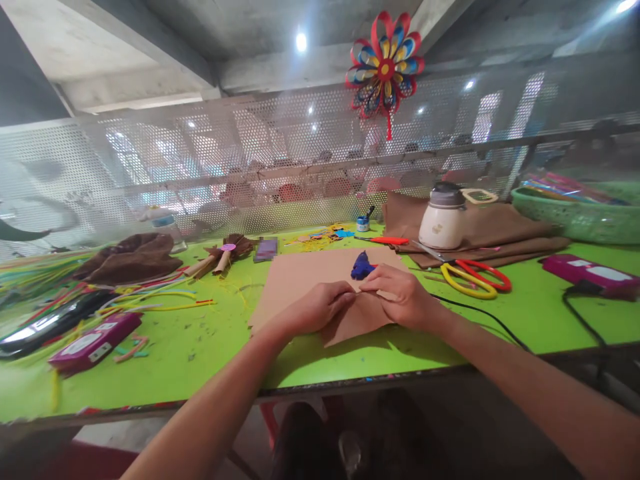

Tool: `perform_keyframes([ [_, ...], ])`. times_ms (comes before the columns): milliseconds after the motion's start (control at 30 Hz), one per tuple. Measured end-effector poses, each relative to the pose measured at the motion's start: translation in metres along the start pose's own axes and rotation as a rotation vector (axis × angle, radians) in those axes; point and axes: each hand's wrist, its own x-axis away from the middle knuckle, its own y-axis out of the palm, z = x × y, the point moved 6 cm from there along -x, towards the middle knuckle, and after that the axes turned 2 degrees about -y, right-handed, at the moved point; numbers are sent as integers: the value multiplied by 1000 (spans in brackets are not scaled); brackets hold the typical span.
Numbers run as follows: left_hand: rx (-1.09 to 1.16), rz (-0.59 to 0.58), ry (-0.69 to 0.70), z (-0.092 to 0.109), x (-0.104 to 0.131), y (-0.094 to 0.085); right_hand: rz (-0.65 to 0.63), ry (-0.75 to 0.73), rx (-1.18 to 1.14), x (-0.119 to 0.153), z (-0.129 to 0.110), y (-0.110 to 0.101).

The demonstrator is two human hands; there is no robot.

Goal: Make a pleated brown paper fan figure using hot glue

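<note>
The tabletop (200, 357) is bright green, flecked with dark specks; along its far edge stands a perforated screen (200, 160), and I can make out light through its holes, though the shapes beyond blur; bare grey beams (155, 40) cross the ceiling, and a looped flower (385, 69) in red, blue and yellow shows against the screen's top; the brown paper (305, 267) lies midway along the near edge, its near part bent up; the left hand (323, 305) is curled almost closed, thumb and fingers pinching that bent part; the right hand (400, 293) pinches it too, a dark blue scrap (360, 267) just beyond its fingers, though I cannot tell whether they touch it; a green basket (560, 223) stands at the far right corner, folded brown cloth (510, 230) and a pale jar (443, 227) beside it; a purple box (590, 272) lies near the right edge, another toward the near left corner.
</note>
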Motion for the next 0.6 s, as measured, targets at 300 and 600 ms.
perform_keyframes([
  [300, 96, -18, -13, 0, -1, 4, -16, 73, -98, 3, 9, 3],
  [600, 95, -8, -4, -1, -2, 5, 37, 63, -62, 2, 8, -1],
])
